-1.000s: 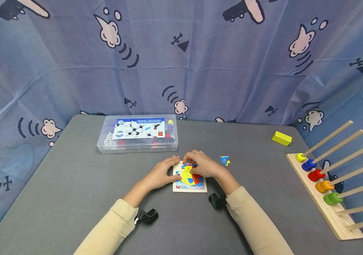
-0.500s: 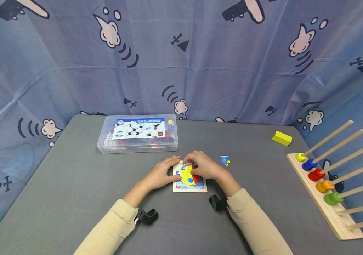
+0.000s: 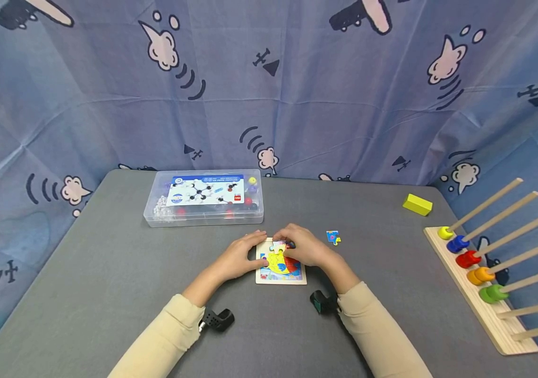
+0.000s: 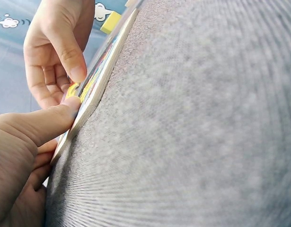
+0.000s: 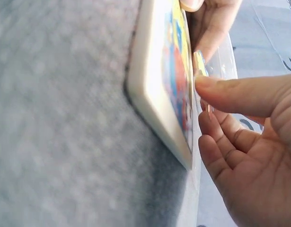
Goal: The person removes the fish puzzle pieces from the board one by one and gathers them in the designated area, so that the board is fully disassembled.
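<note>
A small jigsaw puzzle board with a pale wooden rim and a yellow, red and blue picture lies flat on the grey table. My left hand holds its left side, thumb over the picture and fingers along the far left edge. Above the board's upper part, my right hand pinches a puzzle piece between thumb and fingers. In the right wrist view that puzzle piece stands tilted, raised off the picture. Right of the board lies a loose blue puzzle piece with a yellow corner.
Behind the hands sits a clear plastic box with a molecule label and coloured balls inside. A yellow block rests at the back right. Along the right edge stands a wooden peg rack with coloured rings. A blue patterned curtain hangs behind the table.
The pinched piece has tilted and now catches the light, and a dark patch shows on the board beside it. My right hand has shifted very slightly; the left hand has stayed put.
</note>
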A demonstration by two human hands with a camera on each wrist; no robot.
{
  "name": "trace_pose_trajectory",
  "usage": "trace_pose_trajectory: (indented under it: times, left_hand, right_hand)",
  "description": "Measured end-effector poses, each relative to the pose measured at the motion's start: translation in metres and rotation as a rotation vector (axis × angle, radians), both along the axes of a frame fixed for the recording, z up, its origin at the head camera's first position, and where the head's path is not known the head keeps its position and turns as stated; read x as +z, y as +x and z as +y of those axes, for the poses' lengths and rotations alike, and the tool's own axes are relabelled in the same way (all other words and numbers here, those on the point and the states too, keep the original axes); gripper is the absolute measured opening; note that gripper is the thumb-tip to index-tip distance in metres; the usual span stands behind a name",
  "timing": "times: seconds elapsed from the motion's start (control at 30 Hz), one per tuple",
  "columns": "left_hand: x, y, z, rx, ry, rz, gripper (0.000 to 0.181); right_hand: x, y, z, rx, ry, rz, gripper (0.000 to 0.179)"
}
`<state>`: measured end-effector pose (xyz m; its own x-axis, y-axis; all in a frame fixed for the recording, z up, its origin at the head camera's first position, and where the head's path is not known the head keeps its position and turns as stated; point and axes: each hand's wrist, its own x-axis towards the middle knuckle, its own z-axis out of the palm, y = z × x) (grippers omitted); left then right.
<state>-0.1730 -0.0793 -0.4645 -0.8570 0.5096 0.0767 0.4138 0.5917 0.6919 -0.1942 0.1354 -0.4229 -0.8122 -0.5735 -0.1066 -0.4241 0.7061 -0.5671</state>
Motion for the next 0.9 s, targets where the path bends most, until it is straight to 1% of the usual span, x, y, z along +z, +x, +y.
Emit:
trace_pose_trajectory:
  times: [0.2,0.4,0.63,0.77,0.9]
  left_hand:
    - [0.000,-0.001,0.002,-0.006,-0.008,0.001,0.065]
    - [0.000,-0.001,0.004,-0.005,-0.010,0.003,0.065]
    - [0.001,0.000,0.002,0.005,-0.005,0.005,0.065]
    - [0.000,0.001,0.001,0.006,-0.008,-0.004,0.065]
    - [-0.001,0.001,0.001,0.008,0.001,-0.005,0.065]
  right_hand:
    - [-0.001,0.002,0.014,-0.075,-0.052,0.034,0.028]
    - [0.002,0.006,0.035,-0.157,-0.118,0.063,0.028]
    - [0.007,0.005,0.066,-0.251,-0.118,0.107,0.029]
    - [0.008,0.004,0.089,-0.318,-0.118,0.110,0.030]
    - [0.007,0.003,0.110,-0.364,-0.110,0.128,0.031]
